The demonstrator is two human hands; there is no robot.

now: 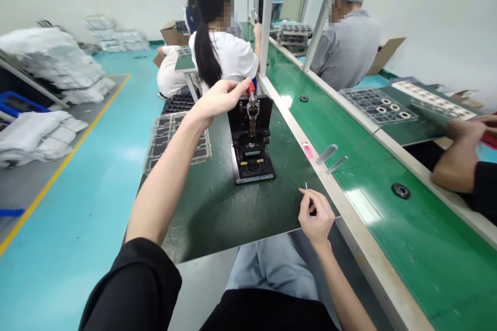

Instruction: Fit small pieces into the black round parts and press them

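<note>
My left hand point(229, 95) is closed on the red handle point(250, 88) at the top of a black toggle-clamp press point(252, 139). The press stands on the dark green work table point(225, 217), and a round outline shows on its base plate. To the right of the press, near the table's front edge, my right hand point(316, 212) pinches a thin, pale stick point(306, 186). The stick's tip points up and away from me. What kind of stick it is, I cannot tell.
A clear tray with dark parts point(163, 137) lies left of the press. Right of the table runs a green conveyor point(365, 176) carrying black rings point(400, 191). Metal strips point(326, 153) rest on its near rail. Co-workers sit ahead and across; another person's hands point(458, 150) show at right.
</note>
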